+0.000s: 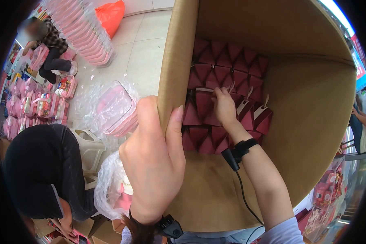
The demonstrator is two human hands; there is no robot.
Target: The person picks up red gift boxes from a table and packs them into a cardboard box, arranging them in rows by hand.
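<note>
My left hand (152,162) is closed around the upper edge of a tall cardboard box (309,105), thumb inside and fingers outside. Inside, dark red triangular-faced gift boxes (217,53) stand in tight rows, some with pale strap handles. My right hand (225,107) reaches down among them. Its fingers are pinched at the top of one dark red gift box (204,103), by its pale strap; the exact grip is partly hidden. Just right of that hand, two more gift boxes (262,116) show their strap loops standing up.
A person in black (36,162) bends beside a pale plastic stool (89,148) at left; another person (53,44) sits farther back. Wrapped pink containers (117,107), a tall pink stack (83,32) and an orange bag (111,18) occupy the floor. A cable (246,197) hangs from my right wrist.
</note>
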